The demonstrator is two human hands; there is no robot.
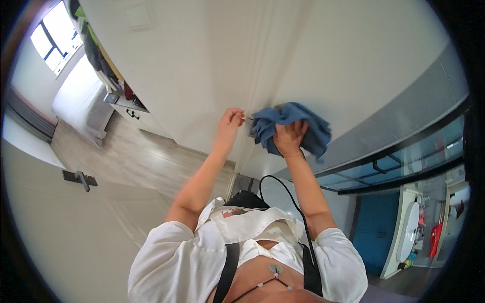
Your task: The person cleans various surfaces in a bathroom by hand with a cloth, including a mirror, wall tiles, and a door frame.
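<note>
A crumpled blue cloth (318, 129) lies against the upright white surface in front of me. My right hand (290, 139) presses into it, fingers bent over its folds. Just left of the cloth is my left hand (231, 123), with its fingers curled in and nothing visible in them. Its fingertips point toward the cloth but stay apart from it. A small dark piece (250, 119) sticks out at the cloth's left edge; the cloth hides the rest of it.
At left, a pale door with a dark handle (81, 178) stands beside a room with a bed (83, 101) and a drawer cabinet (144, 120). At right are a dark-framed glass panel (384, 164), a blue cabinet (374, 230) and a white washbasin (408, 232). A black cord (298, 209) hangs before my chest.
</note>
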